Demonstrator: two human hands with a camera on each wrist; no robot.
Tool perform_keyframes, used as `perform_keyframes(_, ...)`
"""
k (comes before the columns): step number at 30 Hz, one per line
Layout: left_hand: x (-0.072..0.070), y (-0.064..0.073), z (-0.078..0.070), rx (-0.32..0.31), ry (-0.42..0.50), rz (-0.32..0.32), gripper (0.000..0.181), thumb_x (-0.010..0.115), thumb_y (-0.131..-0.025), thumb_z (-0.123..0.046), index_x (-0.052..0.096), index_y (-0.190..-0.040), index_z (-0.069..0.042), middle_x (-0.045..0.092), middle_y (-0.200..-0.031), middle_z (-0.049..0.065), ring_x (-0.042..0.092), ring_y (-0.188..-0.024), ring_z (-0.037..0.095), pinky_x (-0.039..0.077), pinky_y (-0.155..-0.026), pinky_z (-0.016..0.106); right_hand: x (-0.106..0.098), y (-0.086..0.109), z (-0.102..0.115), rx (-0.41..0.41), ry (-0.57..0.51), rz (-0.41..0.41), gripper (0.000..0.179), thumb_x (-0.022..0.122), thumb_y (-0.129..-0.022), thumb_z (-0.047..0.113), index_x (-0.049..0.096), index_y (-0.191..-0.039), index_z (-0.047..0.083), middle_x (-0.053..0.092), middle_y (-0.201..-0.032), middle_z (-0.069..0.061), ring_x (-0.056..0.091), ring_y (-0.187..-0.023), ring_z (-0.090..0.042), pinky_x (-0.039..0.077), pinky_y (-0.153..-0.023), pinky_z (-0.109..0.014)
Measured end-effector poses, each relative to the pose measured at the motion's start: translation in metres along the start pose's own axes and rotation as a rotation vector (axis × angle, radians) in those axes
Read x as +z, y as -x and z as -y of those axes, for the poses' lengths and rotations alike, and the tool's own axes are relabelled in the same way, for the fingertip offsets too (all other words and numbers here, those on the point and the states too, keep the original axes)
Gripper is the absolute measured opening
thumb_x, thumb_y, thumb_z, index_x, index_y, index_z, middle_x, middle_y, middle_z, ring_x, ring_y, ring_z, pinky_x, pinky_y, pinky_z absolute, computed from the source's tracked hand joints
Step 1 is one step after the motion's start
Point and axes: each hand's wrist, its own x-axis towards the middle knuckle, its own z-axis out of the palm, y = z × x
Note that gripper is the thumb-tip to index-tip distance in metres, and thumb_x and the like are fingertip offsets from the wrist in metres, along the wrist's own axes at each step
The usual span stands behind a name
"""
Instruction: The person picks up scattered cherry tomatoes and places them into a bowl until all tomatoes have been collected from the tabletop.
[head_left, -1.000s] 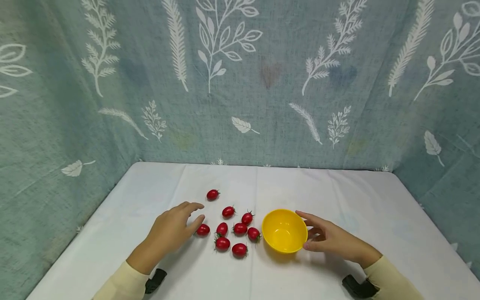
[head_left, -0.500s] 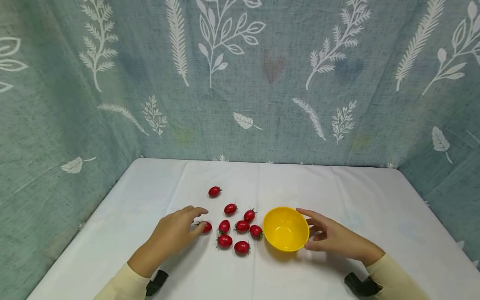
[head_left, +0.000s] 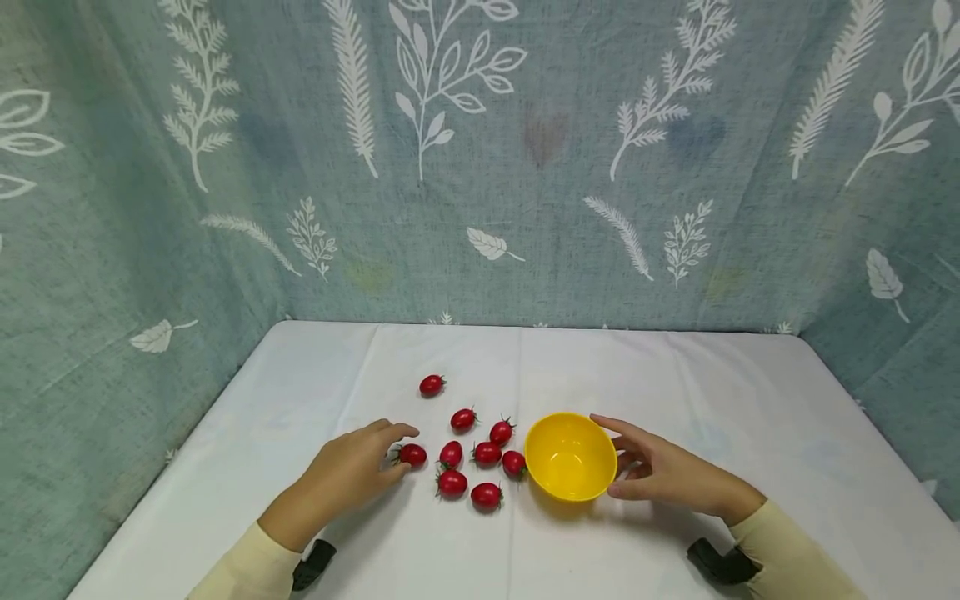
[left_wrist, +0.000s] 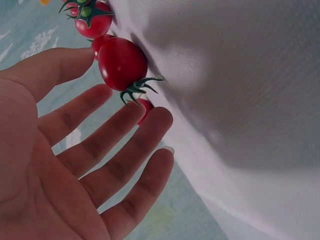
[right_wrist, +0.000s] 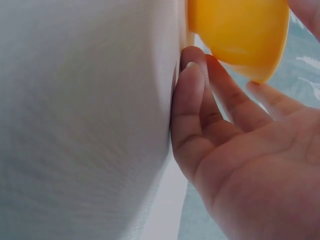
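Note:
My left hand point(head_left: 341, 475) reaches over the table from the left, thumb and index finger on either side of a small red cherry tomato point(head_left: 412, 455) with a green stalk. In the left wrist view the fingers point(left_wrist: 117, 155) are spread and loosely bent, and the thumb is close beside that tomato point(left_wrist: 122, 64); whether it touches cannot be told. At the right, a yellow bowl point(head_left: 570, 458) stands upright with bare insides. My right hand point(head_left: 671, 475) rests against its right side, index finger and thumb at the rim. The right wrist view shows fingertips touching the bowl's outer wall point(right_wrist: 245, 35).
Several more cherry tomatoes point(head_left: 452, 483) lie scattered between the left hand and the bowl, one tomato point(head_left: 514, 464) close by the bowl's left side. A farther tomato point(head_left: 432, 385) lies toward the back. Patterned green-grey cloth point(head_left: 555, 233) hangs behind the white-covered table point(head_left: 615, 367).
The left hand has shifted slightly right and nearer, and its thumb has passed from over the tomato to its near side. The right hand and the bowl stay together.

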Motion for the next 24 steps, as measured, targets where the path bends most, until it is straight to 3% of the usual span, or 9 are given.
perform_keyframes(6, 0.0018, -0.0024, -0.0005, -0.002, 0.005, 0.024, 0.040, 0.082, -0.082, -0.023, 0.069, -0.120, -0.021, 0.069, -0.113, 0.001, 0.067, -0.095, 0.015, 0.057, -0.079, 0.041, -0.0004, 0.0008, -0.0014, 0.005, -0.005, 0.008, 0.084, 0.073, -0.092, 0.029, 0.023, -0.159, 0.025, 0.051, -0.145, -0.019, 0.058, -0.118, -0.028, 0.050, -0.092, -0.022)
perform_keyframes(24, 0.0041, -0.0081, -0.0024, -0.007, -0.027, 0.058, 0.035, 0.085, -0.078, -0.024, 0.070, -0.110, -0.022, 0.071, -0.098, -0.007, 0.064, -0.086, 0.011, 0.055, -0.075, 0.038, -0.0014, -0.0005, -0.0026, -0.001, -0.036, 0.036, 0.083, 0.072, -0.093, 0.029, 0.023, -0.160, 0.023, 0.055, -0.142, -0.017, 0.059, -0.118, -0.026, 0.050, -0.094, -0.025)
